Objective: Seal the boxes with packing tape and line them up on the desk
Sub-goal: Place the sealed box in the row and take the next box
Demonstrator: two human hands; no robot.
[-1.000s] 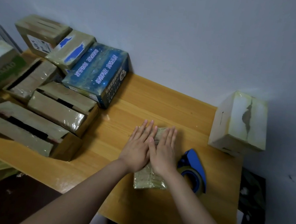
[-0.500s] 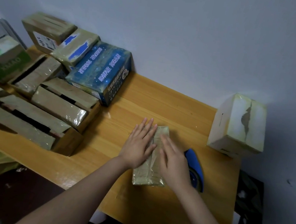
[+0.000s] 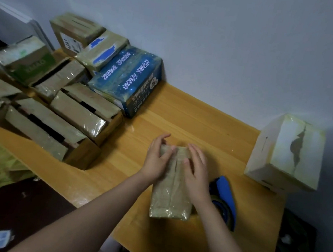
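A small tape-covered cardboard box (image 3: pixel 171 200) lies on the wooden desk (image 3: pixel 193 116) in front of me. My left hand (image 3: pixel 154 161) holds its far left corner, fingers wrapped down the side and thumb on top. My right hand (image 3: pixel 196 171) lies flat on the box's right top, fingers fairly straight, pressing the tape. A blue tape dispenser (image 3: pixel 227 196) sits just right of the box, partly hidden by my right forearm.
A white taped box (image 3: pixel 286 154) stands at the desk's right end by the wall. A dark blue printed box (image 3: pixel 125 78) and several brown cardboard boxes (image 3: pixel 76 114), some with gaping flaps, crowd the left side. The desk's front edge runs near my forearms.
Both hands slid from flat side by side toward the box's far end. The left one now wraps the far left corner and the right has moved over the right half.
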